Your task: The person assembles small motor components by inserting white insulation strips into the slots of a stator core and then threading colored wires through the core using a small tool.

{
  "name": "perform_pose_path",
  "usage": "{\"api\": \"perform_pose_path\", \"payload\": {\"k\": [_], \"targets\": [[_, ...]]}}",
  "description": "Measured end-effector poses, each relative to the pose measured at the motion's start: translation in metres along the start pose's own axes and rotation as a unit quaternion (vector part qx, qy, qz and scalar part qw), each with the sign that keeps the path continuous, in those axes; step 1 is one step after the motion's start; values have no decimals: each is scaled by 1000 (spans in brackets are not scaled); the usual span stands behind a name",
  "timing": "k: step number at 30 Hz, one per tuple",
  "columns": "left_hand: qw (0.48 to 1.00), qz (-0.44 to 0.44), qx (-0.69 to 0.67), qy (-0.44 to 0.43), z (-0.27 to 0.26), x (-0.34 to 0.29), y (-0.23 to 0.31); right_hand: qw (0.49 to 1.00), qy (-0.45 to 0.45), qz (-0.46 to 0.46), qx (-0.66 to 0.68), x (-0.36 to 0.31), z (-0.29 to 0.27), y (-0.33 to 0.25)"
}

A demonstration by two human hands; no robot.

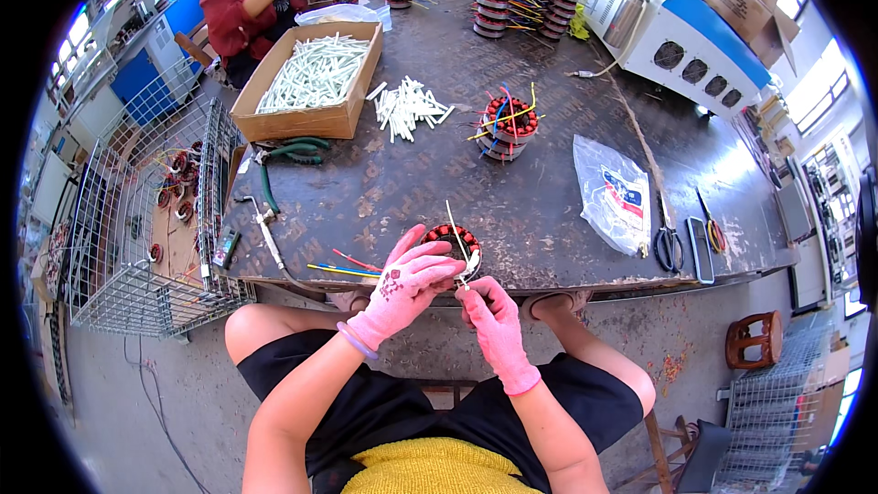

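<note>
One wound stator ring [462, 236] sits at the near edge of the desk [384, 178], partly hidden by the left hand [402, 282], fingers loosely spread, grip cannot be told. Fingers of the right hand [494, 318] pinch a white strand [471, 264]. Red-and-blue print on the plastic bag [606, 212]: illegible.

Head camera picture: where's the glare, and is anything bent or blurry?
Head view: right-side windows blow out white, and the table shines toward its right end; head view: the table's near edge bows; head view: left hand and right hand look fairly sharp.
</note>
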State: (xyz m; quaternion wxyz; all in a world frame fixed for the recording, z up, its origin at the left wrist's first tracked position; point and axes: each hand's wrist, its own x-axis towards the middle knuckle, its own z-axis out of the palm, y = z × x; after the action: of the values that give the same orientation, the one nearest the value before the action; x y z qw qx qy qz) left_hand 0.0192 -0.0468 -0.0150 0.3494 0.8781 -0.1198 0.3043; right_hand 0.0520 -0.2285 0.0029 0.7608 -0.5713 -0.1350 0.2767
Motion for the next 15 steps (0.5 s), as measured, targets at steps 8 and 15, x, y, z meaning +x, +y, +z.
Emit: {"api": "perform_pose_path", "payload": {"k": [8,15], "targets": [[1000,8,4,3,1,-2,-2,1000,14,11,-14,1,2,-1],[1000,3,-4,11,2,-1,-2,999,22,-1,-31,-1,3,0]]}}
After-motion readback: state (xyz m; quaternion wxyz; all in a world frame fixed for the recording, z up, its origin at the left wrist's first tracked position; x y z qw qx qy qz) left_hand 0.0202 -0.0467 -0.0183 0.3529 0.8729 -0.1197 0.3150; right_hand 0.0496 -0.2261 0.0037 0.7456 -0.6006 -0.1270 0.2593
